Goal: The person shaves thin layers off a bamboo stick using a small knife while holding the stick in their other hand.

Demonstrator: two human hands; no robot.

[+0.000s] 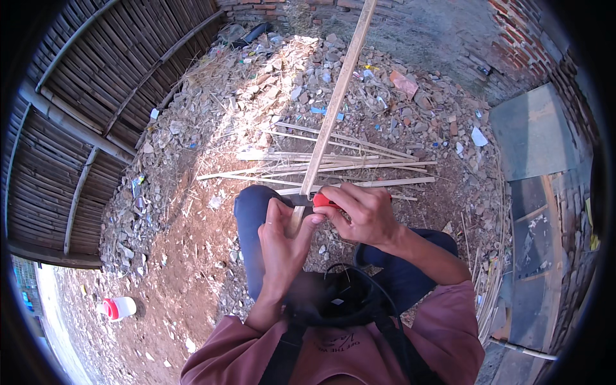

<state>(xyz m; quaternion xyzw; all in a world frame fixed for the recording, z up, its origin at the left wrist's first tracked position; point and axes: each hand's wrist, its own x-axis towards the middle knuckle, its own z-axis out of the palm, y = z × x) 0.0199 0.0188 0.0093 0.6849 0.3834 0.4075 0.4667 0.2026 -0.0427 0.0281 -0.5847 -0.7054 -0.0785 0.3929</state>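
Observation:
A long pale bamboo strip (pixel 337 96) slants up and away from between my knees toward the far wall. My left hand (pixel 281 242) is closed round its near end, with the thumb along it. My right hand (pixel 360 213) grips the red handle of a knife (pixel 323 201). Its dark blade lies across the strip, just beyond my left fingers, and fingers partly hide it. The two hands are close together, with the right thumb near the left one. Past my knees, several thin bamboo strips (pixel 359 164) lie in a loose pile on the ground.
Rubble and litter (pixel 256 96) cover the ground up to a brick wall (pixel 423 32). On the left stands a bamboo slat wall (pixel 70 173); a white container with a red lid (pixel 122 308) lies nearby. Grey panels (pixel 536 135) lean at the right.

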